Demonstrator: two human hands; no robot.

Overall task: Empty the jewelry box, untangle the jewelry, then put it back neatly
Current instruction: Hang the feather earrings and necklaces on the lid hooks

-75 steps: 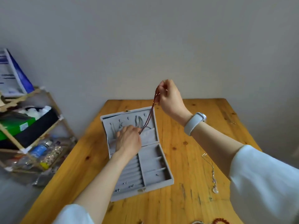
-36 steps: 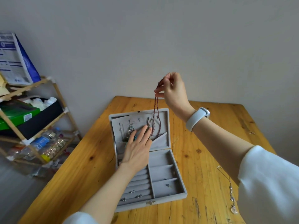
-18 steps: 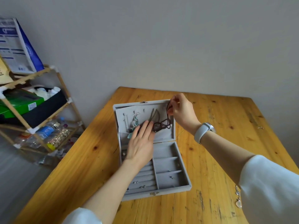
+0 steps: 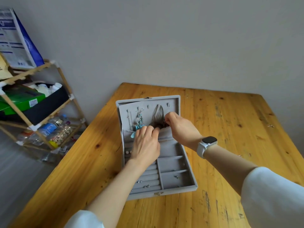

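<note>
Jewelry box, open on table, refill stage: earrings and chain hung in lid, studs in ring rolls, both hands pinching dark cord necklace bunched at lid pocket, hooked above; several tray compartments apparently unfilled.

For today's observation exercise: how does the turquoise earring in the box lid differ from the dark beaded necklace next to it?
The turquoise earring hangs free and untouched; the dark necklace is pinched by the left hand and the right hand. The earring is silver and blue; the necklace is brownish. The earring dangles straight; the necklace is bunched at its lower end. Both hang from hooks in the jewelry box lid.
</note>
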